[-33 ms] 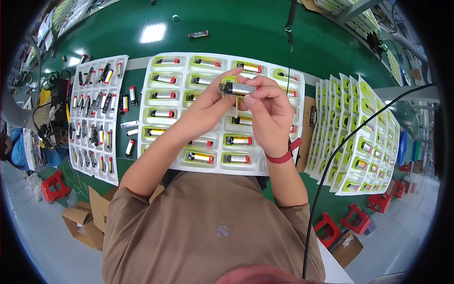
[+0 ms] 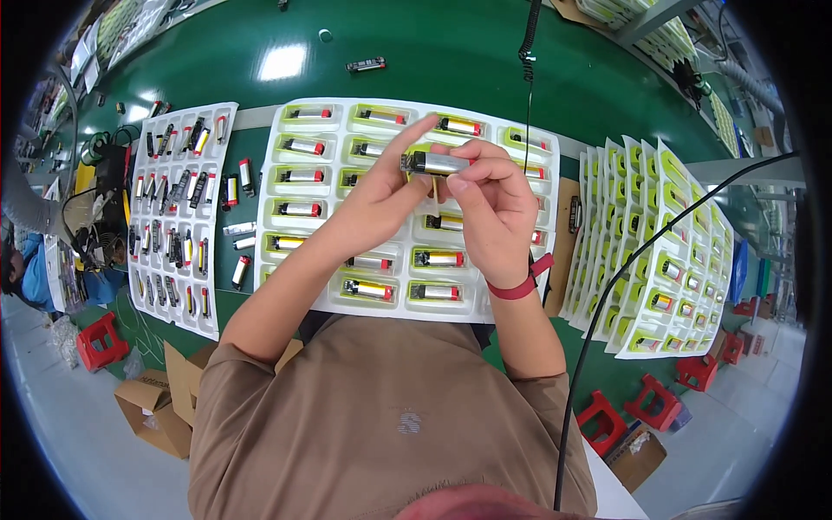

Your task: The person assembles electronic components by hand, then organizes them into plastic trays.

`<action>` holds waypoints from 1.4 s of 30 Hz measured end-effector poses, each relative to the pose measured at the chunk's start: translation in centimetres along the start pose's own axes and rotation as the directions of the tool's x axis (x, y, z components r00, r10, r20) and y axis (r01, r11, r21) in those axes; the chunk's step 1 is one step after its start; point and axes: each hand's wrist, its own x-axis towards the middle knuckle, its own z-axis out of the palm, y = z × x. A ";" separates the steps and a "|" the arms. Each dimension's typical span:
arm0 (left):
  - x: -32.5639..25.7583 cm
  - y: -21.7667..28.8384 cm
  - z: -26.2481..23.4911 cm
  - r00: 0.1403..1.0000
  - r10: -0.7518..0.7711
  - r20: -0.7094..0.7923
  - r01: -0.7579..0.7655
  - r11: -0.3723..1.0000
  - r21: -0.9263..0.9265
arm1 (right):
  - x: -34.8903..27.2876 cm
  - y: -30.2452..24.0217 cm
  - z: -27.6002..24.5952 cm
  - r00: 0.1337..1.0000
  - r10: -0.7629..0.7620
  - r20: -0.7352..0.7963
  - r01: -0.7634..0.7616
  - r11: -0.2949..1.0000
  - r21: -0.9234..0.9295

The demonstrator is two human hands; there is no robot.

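Observation:
Above the middle of a white moulded tray (image 2: 338,143), both hands hold one small battery assembly (image 2: 446,163). It has a silver cylinder, a black end with fine parts on the left and a red end on the right. My left hand (image 2: 377,199) grips the black end, its index finger stretched out past the piece. My right hand (image 2: 504,204) pinches the red end between thumb and fingers. Yellow-green material shows behind the black end, and a pale strip (image 2: 433,206) hangs below. The tray's pockets carry yellow-green shells, many with similar battery assemblies lying in them.
A second white tray (image 2: 227,117) of loose battery assemblies stands at left, with several more assemblies (image 2: 245,176) between the trays. Stacked filled trays (image 2: 628,347) lean at right. A black cable (image 2: 598,321) crosses the right side; a coiled cord (image 2: 527,43) hangs at the back.
My left index finger has lifted and straightened away from the battery assembly, off the yellow-green part. Both hands keep hold of the assembly in nearly the same place.

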 end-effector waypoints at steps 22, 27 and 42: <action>-0.8 -0.6 -0.9 0.981 -0.162 0.106 0.193 0.777 -0.600 | -0.7 -2.2 -1.9 0.962 -0.186 0.199 0.272 0.601 -0.752; -1.0 -0.9 -1.0 0.986 -0.146 0.077 0.163 0.794 -0.586 | -0.9 -1.5 -2.0 0.966 -0.174 0.191 0.258 0.623 -0.738; -0.5 -1.0 -0.9 0.986 -0.148 0.075 0.163 0.797 -0.581 | -1.0 -1.1 -2.8 0.972 -0.176 0.156 0.233 0.623 -0.747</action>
